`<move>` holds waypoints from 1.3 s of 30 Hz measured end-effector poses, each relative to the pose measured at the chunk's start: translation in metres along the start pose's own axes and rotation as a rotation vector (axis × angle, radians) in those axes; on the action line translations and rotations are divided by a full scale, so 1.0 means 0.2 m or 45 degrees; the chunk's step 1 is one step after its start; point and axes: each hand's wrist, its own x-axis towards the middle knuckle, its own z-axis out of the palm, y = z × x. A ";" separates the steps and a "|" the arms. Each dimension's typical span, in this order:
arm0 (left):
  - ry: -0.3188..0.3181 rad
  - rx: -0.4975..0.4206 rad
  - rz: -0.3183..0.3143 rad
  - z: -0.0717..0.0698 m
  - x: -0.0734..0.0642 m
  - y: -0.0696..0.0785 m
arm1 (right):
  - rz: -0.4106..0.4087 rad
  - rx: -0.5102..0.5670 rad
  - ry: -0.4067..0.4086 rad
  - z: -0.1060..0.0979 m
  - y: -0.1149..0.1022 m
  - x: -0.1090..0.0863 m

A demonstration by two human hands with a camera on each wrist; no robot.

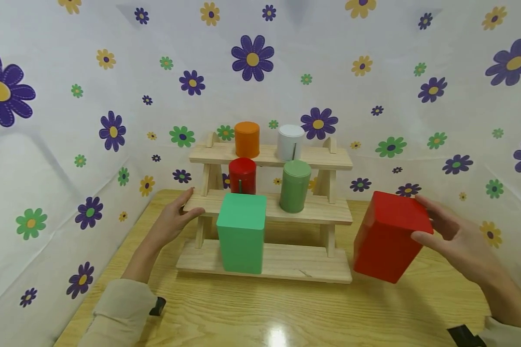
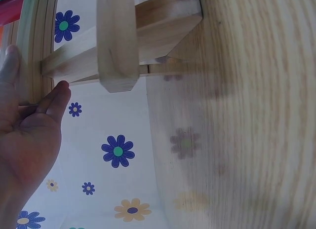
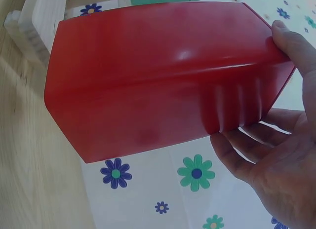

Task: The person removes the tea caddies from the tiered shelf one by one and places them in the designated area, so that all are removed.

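My right hand [image 1: 464, 246] holds a red box [image 1: 390, 236] by its upper end, thumb on one side and fingers on the other. The box leans at a tilt, right of the wooden three-tier shelf [image 1: 265, 262]. In the right wrist view the red box [image 3: 158, 86] shows its long glossy sides. My left hand [image 1: 173, 219] grips the left end of the middle tier, thumb on top and fingers beneath, as the left wrist view also shows on the shelf board [image 2: 32, 51]. A green box [image 1: 243, 241] stands upright on the bottom tier, left of its middle.
An orange canister [image 1: 247, 140] and a white canister [image 1: 290, 143] stand on the top tier. On the middle tier are a red canister [image 1: 242, 176], partly hidden by the green box, and a green canister [image 1: 295, 187]. Flowered cloth [image 1: 252, 96] surrounds the wooden table [image 1: 217, 308].
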 end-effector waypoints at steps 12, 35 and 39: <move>0.005 -0.013 -0.005 0.01 0.00 -0.01 | 0.117 -0.110 -0.047 -0.06 0.10 0.06; 0.011 -0.007 0.012 0.01 0.00 0.00 | 0.177 0.050 -0.310 -0.08 0.28 0.31; 0.013 0.012 -0.001 0.01 0.00 0.00 | 0.225 0.032 -0.321 -0.07 0.29 0.36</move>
